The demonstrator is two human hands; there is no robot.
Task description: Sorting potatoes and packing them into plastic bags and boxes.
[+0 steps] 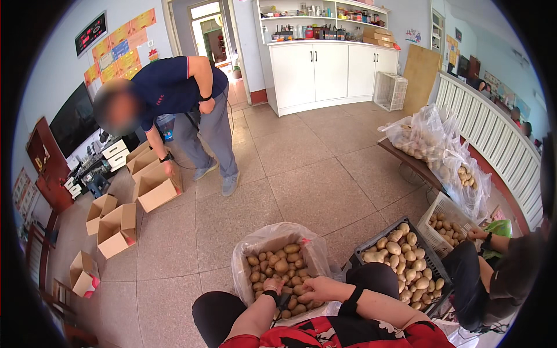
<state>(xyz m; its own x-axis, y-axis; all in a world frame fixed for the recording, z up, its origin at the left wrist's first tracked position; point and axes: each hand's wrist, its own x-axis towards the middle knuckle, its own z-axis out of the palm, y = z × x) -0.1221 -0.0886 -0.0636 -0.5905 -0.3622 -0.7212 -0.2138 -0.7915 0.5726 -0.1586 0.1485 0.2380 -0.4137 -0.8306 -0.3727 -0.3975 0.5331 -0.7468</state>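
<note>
Between my knees stands a box lined with a clear plastic bag (245,256), filled with loose potatoes (281,266). My left hand (274,285) reaches down among them, its fingers touching the pile; whether it grips one is hidden. Over the right part of the same pile is my right hand (321,289), fingers bent down at the potatoes. I cannot tell if a potato is in its grasp. A black plastic crate (357,255) of larger-looking, paler potatoes (409,261) sits just right of the box, beyond my right knee.
A person (182,87) bends over open cardboard boxes (159,191) at the left. Another person (500,269) sits at the right by a white crate (428,237) of potatoes. Plastic bags of potatoes (435,148) lie on a low bench (407,163) beside a white railing (487,113).
</note>
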